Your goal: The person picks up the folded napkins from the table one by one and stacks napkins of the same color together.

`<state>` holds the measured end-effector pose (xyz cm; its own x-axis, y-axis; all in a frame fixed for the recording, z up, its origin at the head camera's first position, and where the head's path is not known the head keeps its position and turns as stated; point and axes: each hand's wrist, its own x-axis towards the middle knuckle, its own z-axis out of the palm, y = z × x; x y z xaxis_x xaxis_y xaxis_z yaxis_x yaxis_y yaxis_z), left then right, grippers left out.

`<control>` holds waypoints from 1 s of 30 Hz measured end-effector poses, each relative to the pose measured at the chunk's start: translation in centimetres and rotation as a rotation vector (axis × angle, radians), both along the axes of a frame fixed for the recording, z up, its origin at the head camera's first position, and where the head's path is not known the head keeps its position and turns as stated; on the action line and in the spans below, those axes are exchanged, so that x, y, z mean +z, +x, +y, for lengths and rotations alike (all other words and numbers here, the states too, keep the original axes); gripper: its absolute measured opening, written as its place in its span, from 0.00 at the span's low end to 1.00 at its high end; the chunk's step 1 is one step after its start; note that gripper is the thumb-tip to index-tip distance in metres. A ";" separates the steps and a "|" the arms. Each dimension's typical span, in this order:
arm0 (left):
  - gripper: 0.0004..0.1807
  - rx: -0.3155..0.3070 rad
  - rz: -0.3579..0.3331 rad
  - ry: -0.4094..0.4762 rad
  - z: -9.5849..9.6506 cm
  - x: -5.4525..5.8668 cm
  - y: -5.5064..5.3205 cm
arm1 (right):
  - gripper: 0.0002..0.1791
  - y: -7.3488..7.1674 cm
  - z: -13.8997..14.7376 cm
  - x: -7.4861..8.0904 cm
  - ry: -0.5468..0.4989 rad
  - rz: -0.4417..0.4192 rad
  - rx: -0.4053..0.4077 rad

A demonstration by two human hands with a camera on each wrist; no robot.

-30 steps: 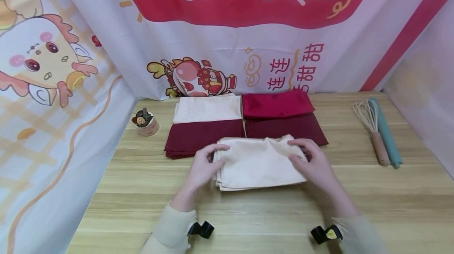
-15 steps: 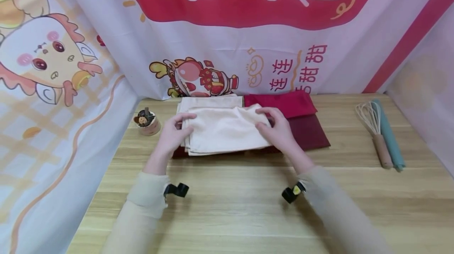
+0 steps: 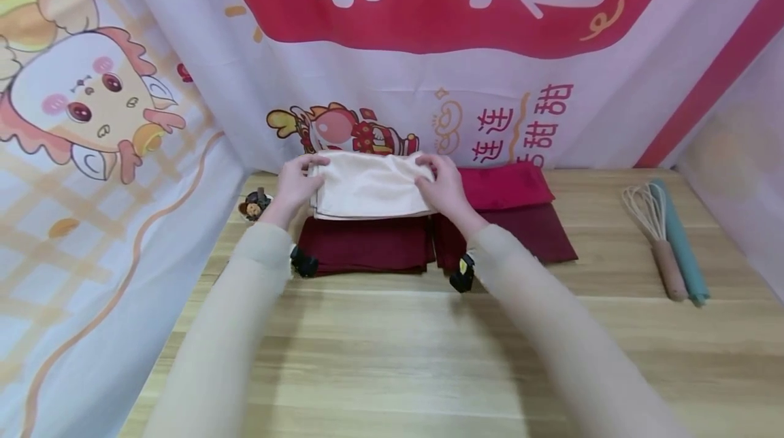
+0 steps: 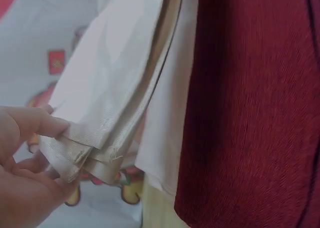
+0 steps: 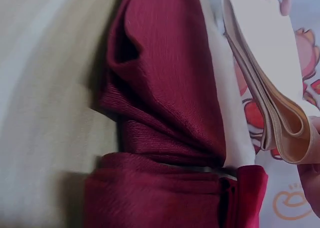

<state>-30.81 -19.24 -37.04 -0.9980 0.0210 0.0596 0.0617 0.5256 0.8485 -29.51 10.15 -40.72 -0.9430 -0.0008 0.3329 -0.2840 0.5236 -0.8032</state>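
Observation:
A folded cream cloth (image 3: 373, 185) is held up between both hands at the back of the table. My left hand (image 3: 297, 183) pinches its left end, fingers on top and below, as the left wrist view shows with the layered cloth edges (image 4: 105, 153). At the other end my right hand (image 3: 446, 188) grips the folds; only part of that hand (image 5: 311, 185) shows in the right wrist view. Beneath, apart from the held cloth, lies another cream cloth (image 4: 172, 107), hidden from the head view. In front of that is a dark red folded stack (image 3: 367, 247).
To the right lie a bright red folded cloth (image 3: 508, 186) and a dark red one (image 3: 529, 230). A small decorated cup (image 3: 253, 207) stands by the left forearm. A whisk (image 3: 664, 258) and a teal roll (image 3: 682, 247) lie far right. A printed curtain (image 3: 392, 105) hangs behind.
Both hands have carried the folded cream cloth from the front of the stacks, back and leftward over the dark red stack, to above the rear cream cloth. The dark red stack shows again.

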 end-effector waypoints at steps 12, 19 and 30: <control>0.18 0.000 0.030 -0.127 0.8 -0.6 -2.8 | 0.17 -2.2 -1.5 -1.1 0.095 -0.060 0.021; 0.21 0.039 0.058 -0.174 1.3 -1.6 -3.5 | 0.20 -2.3 -1.2 -1.5 0.171 -0.123 0.041; 0.19 0.090 0.242 -0.261 1.6 -1.9 -3.5 | 0.26 -2.3 -1.1 -1.4 0.280 -0.074 0.128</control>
